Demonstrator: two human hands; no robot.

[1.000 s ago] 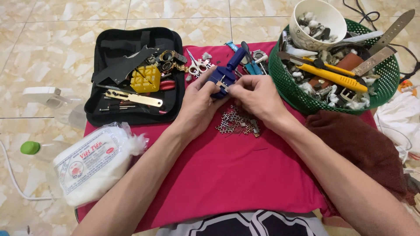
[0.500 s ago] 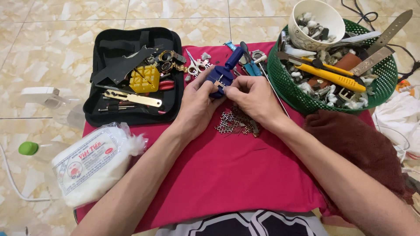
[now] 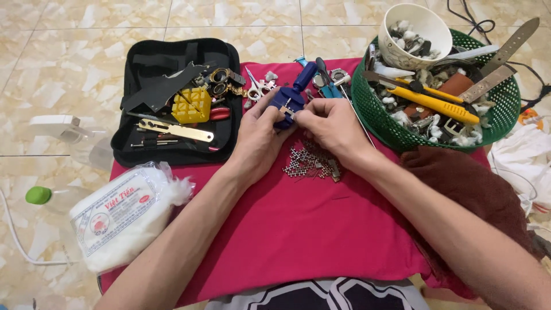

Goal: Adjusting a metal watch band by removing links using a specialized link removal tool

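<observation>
The two hands have stayed in the same spot since a moment ago, pressed together near the far edge of the red cloth (image 3: 298, 229). Only the fingers have shifted a little, so the small fiddly work is going on and not finished.

The left hand (image 3: 259, 133) is curled around the blue tool (image 3: 288, 99) — its fingers are closed on the tool's body. The right hand (image 3: 328, 127) meets it from the other side, with its fingertips pinched on a small shiny metal piece at the tool. I cannot tell just how the piece sits in the tool.

Just below the hands, a heap of little metal links (image 3: 313, 162) lies on the cloth. At the far left corner lies an open black tool case (image 3: 150, 63) with a yellow block (image 3: 192, 105) inside. At the far right corner stands a green basket (image 3: 376, 117) full of tools — a yellow knife (image 3: 433, 103) lies on top. A white bag of cotton (image 3: 123, 215) rests by the left edge.
</observation>
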